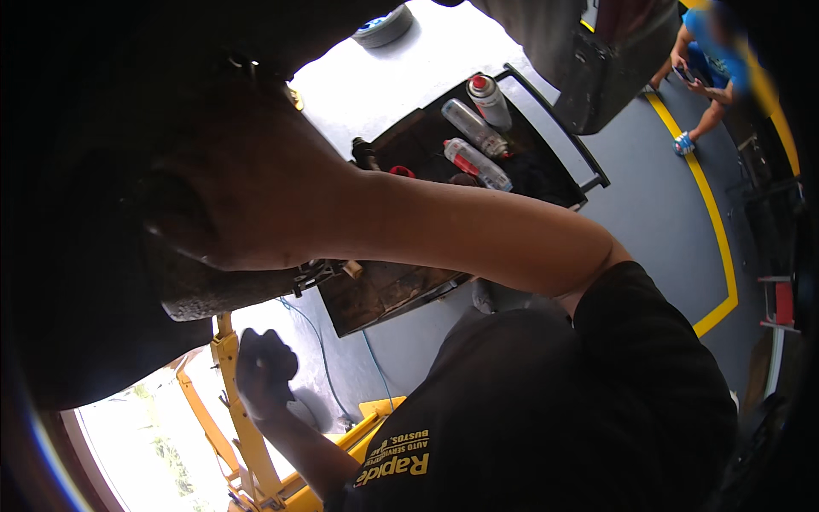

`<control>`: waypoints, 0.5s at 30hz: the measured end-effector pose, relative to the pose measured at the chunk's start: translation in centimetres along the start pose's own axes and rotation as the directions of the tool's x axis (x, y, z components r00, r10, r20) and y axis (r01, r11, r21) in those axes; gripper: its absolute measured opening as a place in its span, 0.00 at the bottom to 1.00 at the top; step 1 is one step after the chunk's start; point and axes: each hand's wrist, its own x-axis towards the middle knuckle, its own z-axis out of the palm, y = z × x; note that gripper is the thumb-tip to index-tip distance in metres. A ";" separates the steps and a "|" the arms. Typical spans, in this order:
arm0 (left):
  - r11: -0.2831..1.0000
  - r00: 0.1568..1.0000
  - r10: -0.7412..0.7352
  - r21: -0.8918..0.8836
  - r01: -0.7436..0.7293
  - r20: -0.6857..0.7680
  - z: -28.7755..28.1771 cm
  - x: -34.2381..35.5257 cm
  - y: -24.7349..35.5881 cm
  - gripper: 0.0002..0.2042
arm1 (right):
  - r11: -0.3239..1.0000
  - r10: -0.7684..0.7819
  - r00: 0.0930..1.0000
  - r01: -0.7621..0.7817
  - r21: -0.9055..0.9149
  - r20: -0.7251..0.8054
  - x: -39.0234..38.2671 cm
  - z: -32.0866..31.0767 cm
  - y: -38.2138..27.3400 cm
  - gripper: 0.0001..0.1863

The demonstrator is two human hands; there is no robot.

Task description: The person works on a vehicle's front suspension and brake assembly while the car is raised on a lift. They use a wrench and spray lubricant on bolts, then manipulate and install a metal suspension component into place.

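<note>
My right arm reaches across to the left, and my right hand is up against a dark part under a vehicle's dark body. Deep shadow hides its fingers, so I cannot see what they grip. Small metal pieces stick out below that wrist. Lower down, my left hand is raised beside a yellow lift post. It looks dark, as if gloved or dirty, and its fingers are curled closed. Whatever may be inside them is hidden.
Behind my right forearm stands a black cart with a spray can, a clear bottle and another can. A tire lies beyond. A person in blue sits at the far right near a yellow floor line. A thin hose hangs nearby.
</note>
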 end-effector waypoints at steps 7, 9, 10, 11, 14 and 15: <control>0.809 0.873 -0.453 0.327 0.488 -0.182 1.9 4.6 -21.0 0.10 | 0.988 -0.034 0.998 0.041 0.150 -0.050 -3.2 -7.2 4.2 0.17; 0.858 0.872 -0.401 0.217 0.465 -0.282 0.7 7.1 -25.6 0.11 | 0.989 0.145 0.979 -0.149 0.019 0.140 -7.1 -12.3 8.3 0.12; 0.879 0.866 -0.364 0.181 0.441 -0.343 -0.1 8.0 -27.8 0.11 | 0.972 0.029 0.973 0.026 -0.233 0.229 -9.4 -14.7 10.3 0.10; 0.888 0.862 -0.353 0.160 0.431 -0.364 -0.8 9.3 -30.0 0.12 | 0.877 0.479 0.804 -0.424 -0.226 0.352 -13.1 -16.4 12.0 0.12; 0.804 0.843 -0.314 0.350 0.481 -0.437 -3.3 11.6 -34.8 0.18 | 0.610 0.791 0.514 -0.619 -0.495 0.332 -22.8 -19.6 15.6 0.10; 0.655 0.840 -0.285 0.547 0.522 -0.461 -3.8 11.9 -35.7 0.20 | 0.588 0.793 0.540 -0.561 -0.583 0.281 -25.3 -19.7 16.2 0.10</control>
